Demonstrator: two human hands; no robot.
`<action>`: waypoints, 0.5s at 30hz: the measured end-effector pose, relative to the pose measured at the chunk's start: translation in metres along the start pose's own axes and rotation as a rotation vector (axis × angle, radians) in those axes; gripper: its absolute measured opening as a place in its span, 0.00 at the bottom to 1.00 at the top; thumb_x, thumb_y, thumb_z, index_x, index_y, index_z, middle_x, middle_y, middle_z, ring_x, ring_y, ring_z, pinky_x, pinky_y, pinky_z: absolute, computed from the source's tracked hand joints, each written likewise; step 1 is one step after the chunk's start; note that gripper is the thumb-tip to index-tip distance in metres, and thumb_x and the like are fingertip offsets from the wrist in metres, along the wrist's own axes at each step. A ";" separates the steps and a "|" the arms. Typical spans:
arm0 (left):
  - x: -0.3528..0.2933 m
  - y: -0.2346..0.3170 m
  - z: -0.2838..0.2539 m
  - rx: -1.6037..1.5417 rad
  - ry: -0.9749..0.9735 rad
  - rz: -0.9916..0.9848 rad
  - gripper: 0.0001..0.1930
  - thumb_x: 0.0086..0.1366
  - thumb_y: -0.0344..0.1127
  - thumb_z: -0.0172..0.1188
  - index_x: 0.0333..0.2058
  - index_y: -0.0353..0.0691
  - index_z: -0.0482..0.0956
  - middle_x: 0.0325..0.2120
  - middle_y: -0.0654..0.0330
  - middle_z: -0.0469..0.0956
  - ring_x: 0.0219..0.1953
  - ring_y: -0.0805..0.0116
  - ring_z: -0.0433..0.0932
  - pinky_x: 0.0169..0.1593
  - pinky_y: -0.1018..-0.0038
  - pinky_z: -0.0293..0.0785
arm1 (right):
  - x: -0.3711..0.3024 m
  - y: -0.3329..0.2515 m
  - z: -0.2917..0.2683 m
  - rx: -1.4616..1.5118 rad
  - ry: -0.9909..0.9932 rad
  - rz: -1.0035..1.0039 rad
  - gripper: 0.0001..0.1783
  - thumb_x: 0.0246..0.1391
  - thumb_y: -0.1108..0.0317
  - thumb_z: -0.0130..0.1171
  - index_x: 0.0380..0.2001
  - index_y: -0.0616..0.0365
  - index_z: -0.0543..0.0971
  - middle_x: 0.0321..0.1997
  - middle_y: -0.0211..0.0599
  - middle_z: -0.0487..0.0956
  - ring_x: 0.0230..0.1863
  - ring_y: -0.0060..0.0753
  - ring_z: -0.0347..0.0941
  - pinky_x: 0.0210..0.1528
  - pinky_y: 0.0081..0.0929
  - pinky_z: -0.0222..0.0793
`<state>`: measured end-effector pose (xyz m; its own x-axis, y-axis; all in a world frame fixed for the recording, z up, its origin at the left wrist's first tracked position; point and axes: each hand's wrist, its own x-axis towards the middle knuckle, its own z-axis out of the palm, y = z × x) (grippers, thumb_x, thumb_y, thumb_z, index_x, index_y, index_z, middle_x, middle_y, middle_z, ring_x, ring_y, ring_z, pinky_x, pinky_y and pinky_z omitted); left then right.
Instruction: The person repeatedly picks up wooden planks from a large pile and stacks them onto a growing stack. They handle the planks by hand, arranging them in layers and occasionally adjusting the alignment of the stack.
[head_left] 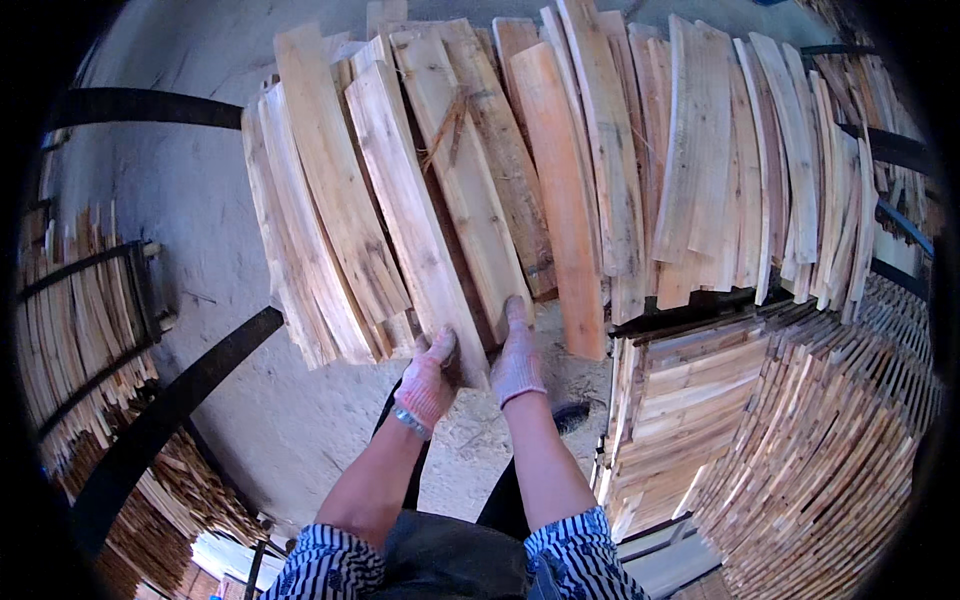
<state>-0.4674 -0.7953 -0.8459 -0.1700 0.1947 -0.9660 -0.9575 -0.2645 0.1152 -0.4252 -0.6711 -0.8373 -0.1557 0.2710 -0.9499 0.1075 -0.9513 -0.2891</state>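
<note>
My left hand [430, 378], in a pinkish-white work glove, grips the near end of a pale wooden plank [415, 205], thumb on top and the other fingers mostly hidden. Beside it my right hand [518, 362], gloved alike, closes on the near end of the neighbouring plank [470, 175]; its thumb lies on the wood and the fingers underneath are hidden. Both planks lie lengthwise away from me on a wide row of loose boards. A torn strip of bark [455, 120] clings to the right-hand plank. An orange-toned board [565, 200] lies to the right.
Dark metal bars [165, 425] curve in from the left toward the row. Below right, a rack holds tightly stacked boards [800, 470]. More boards stand in a rack [80, 330] at the far left. The concrete floor [300, 420] is dusty and has wood debris.
</note>
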 end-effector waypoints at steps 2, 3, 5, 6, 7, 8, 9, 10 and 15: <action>-0.019 0.020 -0.036 0.114 -0.133 -0.040 0.34 0.58 0.39 0.66 0.62 0.48 0.61 0.51 0.54 0.72 0.53 0.57 0.72 0.57 0.61 0.69 | -0.039 0.002 0.010 0.002 0.002 0.035 0.37 0.57 0.44 0.55 0.58 0.63 0.66 0.55 0.41 0.72 0.54 0.38 0.70 0.56 0.39 0.69; -0.051 0.042 -0.036 0.287 -0.184 -0.017 0.34 0.57 0.41 0.66 0.61 0.45 0.62 0.51 0.55 0.73 0.52 0.59 0.73 0.56 0.62 0.70 | -0.065 0.001 0.014 0.050 -0.075 -0.016 0.35 0.57 0.46 0.56 0.58 0.62 0.66 0.54 0.42 0.72 0.53 0.37 0.70 0.55 0.38 0.69; -0.102 0.098 -0.032 0.745 -0.314 0.097 0.35 0.56 0.45 0.67 0.59 0.39 0.64 0.49 0.55 0.75 0.49 0.62 0.75 0.53 0.64 0.73 | -0.111 0.019 0.016 0.091 -0.118 -0.063 0.31 0.57 0.52 0.59 0.57 0.61 0.67 0.52 0.42 0.73 0.52 0.35 0.71 0.53 0.35 0.72; -0.111 0.129 -0.031 0.880 -0.360 0.143 0.36 0.55 0.47 0.67 0.58 0.36 0.65 0.48 0.55 0.75 0.48 0.63 0.76 0.52 0.65 0.74 | -0.129 0.034 0.018 0.086 -0.087 -0.060 0.30 0.56 0.56 0.61 0.56 0.60 0.67 0.51 0.42 0.73 0.52 0.34 0.71 0.51 0.33 0.74; -0.115 0.158 -0.036 0.869 -0.357 0.139 0.37 0.54 0.49 0.68 0.57 0.33 0.66 0.47 0.56 0.76 0.47 0.65 0.77 0.51 0.66 0.75 | -0.145 0.048 0.029 0.103 -0.091 0.006 0.30 0.54 0.60 0.63 0.55 0.61 0.66 0.50 0.41 0.73 0.50 0.35 0.72 0.49 0.31 0.75; -0.104 0.185 -0.049 0.574 -0.301 0.069 0.37 0.55 0.52 0.67 0.57 0.34 0.67 0.48 0.56 0.76 0.47 0.62 0.78 0.52 0.65 0.76 | -0.157 0.060 0.040 0.124 -0.094 0.072 0.30 0.52 0.63 0.65 0.55 0.61 0.66 0.49 0.40 0.74 0.49 0.35 0.73 0.46 0.29 0.77; -0.099 0.192 -0.051 0.504 -0.251 0.095 0.37 0.56 0.53 0.67 0.57 0.34 0.68 0.49 0.56 0.76 0.47 0.62 0.78 0.52 0.64 0.76 | -0.167 0.075 0.051 0.070 -0.083 0.072 0.30 0.51 0.61 0.66 0.52 0.62 0.66 0.45 0.39 0.75 0.44 0.30 0.73 0.45 0.27 0.75; -0.085 0.200 -0.046 0.449 -0.220 0.098 0.37 0.56 0.54 0.66 0.57 0.35 0.68 0.49 0.55 0.77 0.48 0.61 0.77 0.53 0.64 0.75 | -0.170 0.085 0.058 0.034 -0.050 0.057 0.30 0.49 0.59 0.67 0.49 0.64 0.67 0.42 0.39 0.76 0.39 0.25 0.74 0.43 0.24 0.73; -0.121 0.152 -0.010 0.594 -0.165 0.071 0.33 0.65 0.55 0.55 0.59 0.35 0.65 0.54 0.52 0.72 0.54 0.58 0.72 0.58 0.62 0.69 | -0.207 0.049 0.012 -0.382 -0.195 -0.159 0.38 0.47 0.50 0.69 0.50 0.68 0.66 0.44 0.45 0.77 0.45 0.33 0.73 0.49 0.29 0.69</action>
<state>-0.5897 -0.8687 -0.7139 -0.2266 0.3516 -0.9083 -0.9007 0.2793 0.3328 -0.3992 -0.7753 -0.6530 -0.3777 0.3414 -0.8607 0.4160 -0.7679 -0.4871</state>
